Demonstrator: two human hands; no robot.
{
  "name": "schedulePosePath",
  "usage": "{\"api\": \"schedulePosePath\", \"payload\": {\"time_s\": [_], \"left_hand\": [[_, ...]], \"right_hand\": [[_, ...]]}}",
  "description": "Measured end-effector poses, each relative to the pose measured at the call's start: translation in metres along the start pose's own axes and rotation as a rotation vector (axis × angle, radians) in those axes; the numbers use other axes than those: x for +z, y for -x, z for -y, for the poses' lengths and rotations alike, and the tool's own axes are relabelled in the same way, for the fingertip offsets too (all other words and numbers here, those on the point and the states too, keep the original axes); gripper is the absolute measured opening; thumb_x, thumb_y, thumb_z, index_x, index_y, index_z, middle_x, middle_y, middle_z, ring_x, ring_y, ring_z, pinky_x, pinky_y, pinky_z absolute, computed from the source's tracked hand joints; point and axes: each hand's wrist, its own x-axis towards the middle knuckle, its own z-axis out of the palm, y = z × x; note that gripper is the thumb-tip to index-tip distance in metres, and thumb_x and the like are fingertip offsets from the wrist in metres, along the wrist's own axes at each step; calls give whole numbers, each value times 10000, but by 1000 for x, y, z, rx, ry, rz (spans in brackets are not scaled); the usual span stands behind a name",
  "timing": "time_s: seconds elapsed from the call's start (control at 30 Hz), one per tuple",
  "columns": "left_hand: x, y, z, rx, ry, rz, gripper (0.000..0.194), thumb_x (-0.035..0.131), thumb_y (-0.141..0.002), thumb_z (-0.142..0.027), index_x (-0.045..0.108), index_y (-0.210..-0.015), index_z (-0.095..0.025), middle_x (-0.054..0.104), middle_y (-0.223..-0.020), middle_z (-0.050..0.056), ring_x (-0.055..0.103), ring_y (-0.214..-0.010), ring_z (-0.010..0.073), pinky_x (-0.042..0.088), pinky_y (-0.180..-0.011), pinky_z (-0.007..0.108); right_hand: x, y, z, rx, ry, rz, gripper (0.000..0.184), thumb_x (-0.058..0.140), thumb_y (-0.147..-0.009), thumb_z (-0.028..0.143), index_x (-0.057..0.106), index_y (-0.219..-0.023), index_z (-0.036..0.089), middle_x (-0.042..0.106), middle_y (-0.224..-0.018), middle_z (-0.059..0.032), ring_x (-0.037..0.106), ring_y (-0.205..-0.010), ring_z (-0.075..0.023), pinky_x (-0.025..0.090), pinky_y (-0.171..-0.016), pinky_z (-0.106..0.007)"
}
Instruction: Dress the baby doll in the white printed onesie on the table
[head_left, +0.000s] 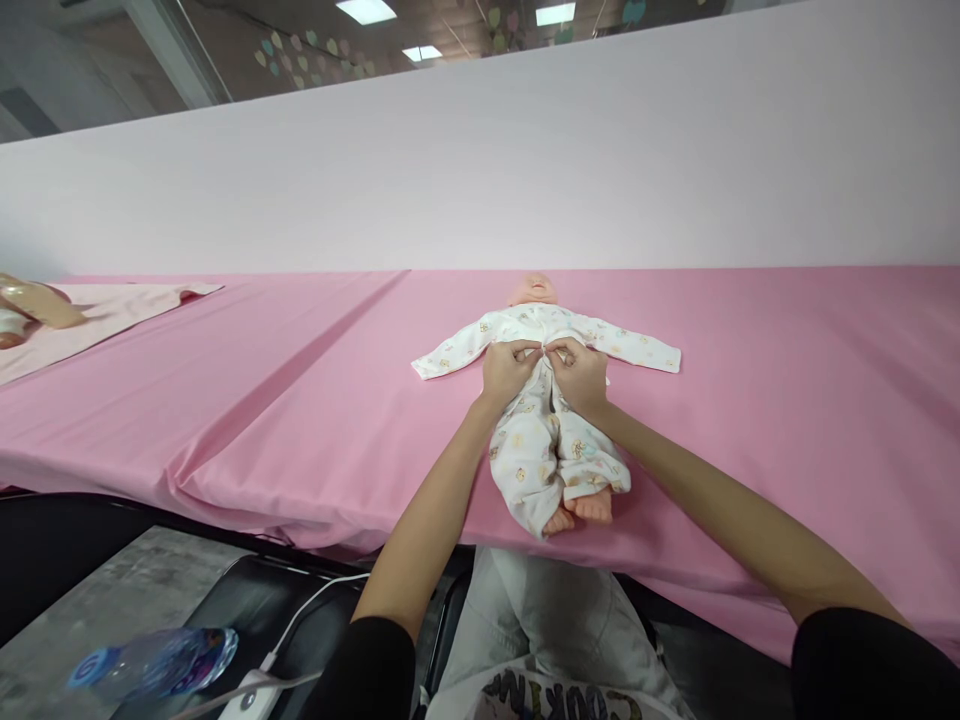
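A baby doll (535,289) lies on its back on the pink cloth, dressed in a white printed onesie (525,450) with long sleeves spread out to both sides. Its feet (594,506) stick out of the leg ends near the table's front edge. My left hand (510,370) and my right hand (577,374) meet at the middle of the doll's front. Thumb and fingers of each are pinched on the onesie's front edges, close together. Whether a snap sits between the fingertips is too small to tell.
Pink cloth (300,400) covers the table, with a white partition (480,180) behind. At the far left, another doll's limb (45,303) rests on a pale cloth (142,303). Below the table are a water bottle (161,662), a white power strip (251,697) and a cable on a black chair.
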Motion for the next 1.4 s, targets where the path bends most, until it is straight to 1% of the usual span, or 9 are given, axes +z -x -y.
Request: {"api": "schedulePosePath", "payload": {"time_s": [0.2,0.37,0.57,0.67,0.77,0.9,1.07,1.23,1.4], "left_hand": [[1,1,0,-7,-13,6,219,619,-748,-331,743,-804,-161,279,-406,-73,247,-448,81,245,-493,233],[1,1,2,-26,27,-16,267,643,-729,-392,744,-781,-150,301,-399,-70,260,-442,76,244,-484,226],[2,1,1,-47,-14,-16,225,604,-752,-312,739,-836,-153,334,-408,-65,290,-442,83,247,-483,224],[0,2,-4,-48,-41,-5,254,553,-783,-314,734,-862,-154,410,-442,-47,341,-468,94,263,-499,226],[-3,4,-10,-5,-62,8,297,483,-827,-325,727,-809,-156,482,-503,-25,388,-511,102,272,-518,229],[-5,6,-15,37,-83,27,388,418,-865,-355,658,-640,-150,460,-502,-20,379,-517,103,258,-516,239],[-2,7,-15,81,-131,33,440,420,-873,-397,594,-549,-155,439,-478,-21,330,-485,97,234,-512,248],[-2,8,-16,87,-192,31,413,413,-883,-387,655,-636,-162,476,-496,-17,346,-491,102,234,-518,249],[-1,7,-15,54,-216,13,277,477,-843,-325,721,-833,-196,498,-496,-25,390,-493,108,243,-519,240]], "right_hand": [[2,0,-3,14,95,110,180,475,-810,210,654,-814,189,662,-683,-8,507,-492,-134,359,-576,-250],[-1,-1,1,-22,228,258,269,405,-825,151,654,-921,184,680,-726,-25,580,-600,-169,373,-602,-257],[-4,-2,10,-33,354,349,335,477,-812,204,564,-1135,198,698,-850,-44,622,-740,-230,388,-627,-283],[-2,-4,8,-25,324,323,349,515,-817,230,528,-1165,210,705,-886,-34,623,-717,-233,373,-589,-282],[1,-6,4,-31,296,257,305,542,-830,283,535,-1128,218,711,-860,-27,615,-672,-232,344,-556,-276],[4,-7,0,-29,274,185,240,539,-839,347,564,-1037,214,704,-813,-22,602,-651,-213,321,-554,-264],[5,-6,-4,-81,231,156,202,468,-867,308,576,-1000,201,671,-813,-21,584,-685,-181,312,-559,-249],[5,-3,-5,-109,231,143,191,445,-875,281,593,-962,196,658,-837,-30,574,-714,-172,324,-580,-250],[4,-1,-5,-129,173,115,179,444,-852,234,599,-930,189,647,-845,-37,574,-741,-167,363,-625,-254]]}}
